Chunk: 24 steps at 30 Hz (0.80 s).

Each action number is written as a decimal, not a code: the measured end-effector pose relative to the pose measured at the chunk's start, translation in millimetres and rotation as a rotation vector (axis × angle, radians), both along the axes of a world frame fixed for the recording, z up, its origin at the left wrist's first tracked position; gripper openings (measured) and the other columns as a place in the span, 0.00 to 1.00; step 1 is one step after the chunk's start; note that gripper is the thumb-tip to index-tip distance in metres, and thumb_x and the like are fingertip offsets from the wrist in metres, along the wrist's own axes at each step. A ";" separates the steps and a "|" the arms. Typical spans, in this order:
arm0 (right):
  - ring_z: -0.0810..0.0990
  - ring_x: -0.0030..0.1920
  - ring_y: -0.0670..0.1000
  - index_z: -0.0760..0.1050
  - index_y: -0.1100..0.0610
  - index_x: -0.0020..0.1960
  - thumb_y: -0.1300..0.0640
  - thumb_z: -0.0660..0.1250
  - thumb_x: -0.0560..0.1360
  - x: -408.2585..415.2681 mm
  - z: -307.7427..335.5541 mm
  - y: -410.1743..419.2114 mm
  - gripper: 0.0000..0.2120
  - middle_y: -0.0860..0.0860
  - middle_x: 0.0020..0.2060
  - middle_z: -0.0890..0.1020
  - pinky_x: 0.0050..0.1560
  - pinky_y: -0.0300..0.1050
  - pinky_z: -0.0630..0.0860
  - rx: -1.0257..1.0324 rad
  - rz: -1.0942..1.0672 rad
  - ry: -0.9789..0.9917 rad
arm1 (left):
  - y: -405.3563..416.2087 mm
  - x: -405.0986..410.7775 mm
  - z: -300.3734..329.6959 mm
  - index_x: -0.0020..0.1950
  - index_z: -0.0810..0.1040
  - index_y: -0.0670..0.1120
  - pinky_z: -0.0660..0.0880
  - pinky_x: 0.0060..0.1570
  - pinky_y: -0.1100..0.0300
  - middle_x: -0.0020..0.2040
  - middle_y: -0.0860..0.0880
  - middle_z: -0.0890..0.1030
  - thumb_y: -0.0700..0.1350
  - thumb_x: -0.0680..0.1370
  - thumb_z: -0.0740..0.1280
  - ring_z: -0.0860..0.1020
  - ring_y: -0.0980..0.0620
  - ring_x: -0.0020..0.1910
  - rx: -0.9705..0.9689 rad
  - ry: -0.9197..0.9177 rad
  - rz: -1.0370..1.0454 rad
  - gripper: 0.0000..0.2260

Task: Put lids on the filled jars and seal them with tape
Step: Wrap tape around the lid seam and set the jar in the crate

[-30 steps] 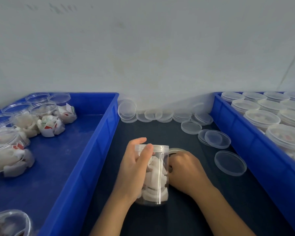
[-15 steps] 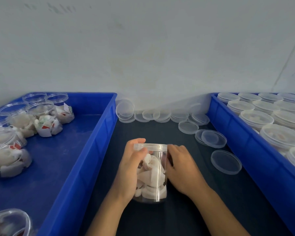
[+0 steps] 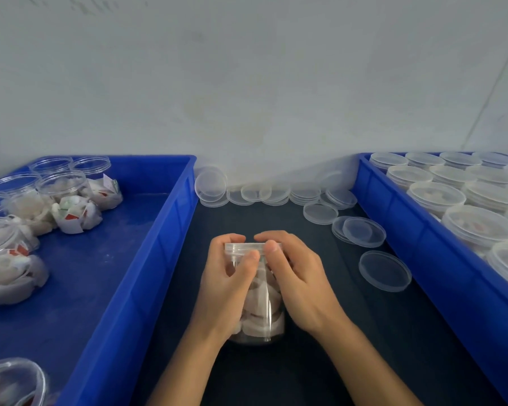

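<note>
A clear plastic jar (image 3: 260,315) filled with white wrapped pieces stands on the dark table between two blue bins. A clear lid (image 3: 244,247) sits on its top. My left hand (image 3: 228,284) wraps round the jar's left side, thumb pressed just under the lid rim. My right hand (image 3: 298,276) curls round the right side, its thumb on the lid's edge beside the left thumb. Fingers of both hands reach over the far rim. No tape roll is visible; any tape on the jar is too clear to tell.
Blue bin (image 3: 147,259) at left holds several open filled jars (image 3: 71,212). Blue bin (image 3: 417,247) at right holds several lidded jars (image 3: 478,224). Loose clear lids (image 3: 384,271) lie on the table at right and stacked along the wall (image 3: 258,193).
My right hand came up from behind the jar's lower right side and now grips the top by the lid. The tape roll seen by it a second ago is out of sight.
</note>
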State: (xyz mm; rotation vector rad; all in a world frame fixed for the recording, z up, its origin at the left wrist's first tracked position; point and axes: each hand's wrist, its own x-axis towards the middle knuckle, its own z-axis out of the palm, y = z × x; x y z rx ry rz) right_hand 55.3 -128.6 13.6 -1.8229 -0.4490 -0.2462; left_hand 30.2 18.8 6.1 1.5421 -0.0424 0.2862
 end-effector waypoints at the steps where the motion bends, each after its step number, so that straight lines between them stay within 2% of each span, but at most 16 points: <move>1: 0.81 0.61 0.46 0.81 0.40 0.58 0.37 0.58 0.83 -0.3 0.8 -0.1 0.15 0.39 0.55 0.83 0.61 0.51 0.78 -0.005 0.001 0.003 | -0.3 -0.2 0.2 0.63 0.75 0.53 0.82 0.41 0.62 0.48 0.56 0.85 0.55 0.76 0.69 0.86 0.53 0.46 0.010 -0.006 0.000 0.17; 6: 0.80 0.60 0.43 0.80 0.43 0.57 0.38 0.57 0.84 -1.3 10.1 -3.1 0.15 0.37 0.54 0.83 0.59 0.44 0.77 -0.073 0.033 0.044 | 1.9 -0.9 -1.0 0.64 0.75 0.49 0.81 0.40 0.66 0.49 0.58 0.85 0.56 0.77 0.68 0.86 0.56 0.45 0.010 -0.053 -0.003 0.19; 9: 0.82 0.51 0.41 0.80 0.42 0.58 0.33 0.59 0.81 -0.9 22.5 -7.6 0.18 0.39 0.49 0.84 0.50 0.38 0.75 -0.145 0.054 0.100 | 1.0 -1.0 -2.9 0.65 0.75 0.50 0.80 0.41 0.68 0.51 0.59 0.85 0.59 0.78 0.69 0.86 0.57 0.46 0.021 -0.107 0.022 0.20; 11: 0.83 0.48 0.41 0.80 0.41 0.61 0.31 0.62 0.78 -0.6 29.8 -11.1 0.20 0.41 0.49 0.85 0.49 0.40 0.77 -0.174 0.056 0.125 | -2.1 -1.4 -4.0 0.67 0.74 0.54 0.80 0.44 0.69 0.54 0.60 0.85 0.61 0.79 0.71 0.86 0.58 0.50 0.031 -0.143 0.032 0.20; 13: 0.83 0.52 0.42 0.79 0.39 0.64 0.29 0.64 0.75 -0.9 36.8 -16.4 0.23 0.41 0.53 0.85 0.55 0.47 0.82 -0.211 0.069 0.145 | -5.5 -0.9 -5.4 0.68 0.73 0.61 0.83 0.47 0.66 0.57 0.64 0.83 0.58 0.80 0.72 0.85 0.60 0.54 0.047 -0.164 0.002 0.18; 15: 0.81 0.57 0.41 0.77 0.36 0.65 0.26 0.67 0.71 -0.1 44.5 -23.6 0.26 0.41 0.58 0.83 0.57 0.48 0.82 -0.272 0.087 0.165 | -11.4 -0.7 -4.6 0.72 0.70 0.63 0.84 0.49 0.59 0.61 0.67 0.80 0.55 0.78 0.76 0.83 0.62 0.59 0.087 -0.185 -0.051 0.25; 16: 0.80 0.59 0.42 0.76 0.35 0.66 0.27 0.68 0.70 1.1 48.3 -26.9 0.27 0.40 0.60 0.81 0.58 0.48 0.82 -0.311 0.087 0.169 | -15.4 -0.6 -3.6 0.74 0.68 0.62 0.83 0.50 0.60 0.63 0.67 0.79 0.58 0.75 0.77 0.82 0.62 0.60 0.105 -0.194 -0.069 0.30; 18: 0.79 0.62 0.43 0.74 0.34 0.68 0.30 0.71 0.69 4.6 54.8 -32.9 0.28 0.39 0.61 0.79 0.59 0.49 0.81 -0.375 0.076 0.163 | -24.1 0.2 0.1 0.73 0.67 0.64 0.82 0.46 0.68 0.62 0.69 0.78 0.62 0.68 0.74 0.83 0.65 0.56 0.121 -0.200 -0.078 0.35; 20: 0.79 0.61 0.43 0.73 0.33 0.68 0.32 0.73 0.68 8.9 60.5 -38.2 0.30 0.39 0.62 0.80 0.59 0.49 0.81 -0.401 0.053 0.156 | -30.8 4.4 1.1 0.70 0.66 0.69 0.82 0.45 0.67 0.59 0.72 0.78 0.56 0.69 0.78 0.83 0.65 0.55 0.126 -0.194 -0.085 0.34; 22: 0.79 0.62 0.44 0.73 0.33 0.69 0.33 0.75 0.66 14.7 68.6 -43.5 0.32 0.39 0.64 0.79 0.59 0.48 0.81 -0.425 0.014 0.139 | -35.9 12.8 4.1 0.71 0.65 0.68 0.84 0.51 0.55 0.59 0.74 0.78 0.45 0.77 0.78 0.82 0.64 0.59 0.152 -0.175 -0.070 0.32; 23: 0.78 0.62 0.44 0.73 0.34 0.69 0.33 0.76 0.66 19.0 74.0 -45.8 0.33 0.39 0.64 0.79 0.59 0.47 0.80 -0.428 -0.009 0.122 | -37.6 18.8 6.3 0.72 0.65 0.67 0.83 0.54 0.52 0.59 0.74 0.78 0.42 0.78 0.77 0.82 0.64 0.59 0.160 -0.164 -0.052 0.32; 24: 0.78 0.62 0.45 0.74 0.35 0.69 0.33 0.76 0.66 24.6 80.8 -48.0 0.33 0.39 0.64 0.79 0.59 0.46 0.80 -0.426 -0.034 0.095 | -39.5 25.7 9.6 0.73 0.65 0.67 0.82 0.54 0.52 0.58 0.74 0.78 0.44 0.78 0.76 0.82 0.65 0.58 0.156 -0.166 -0.023 0.32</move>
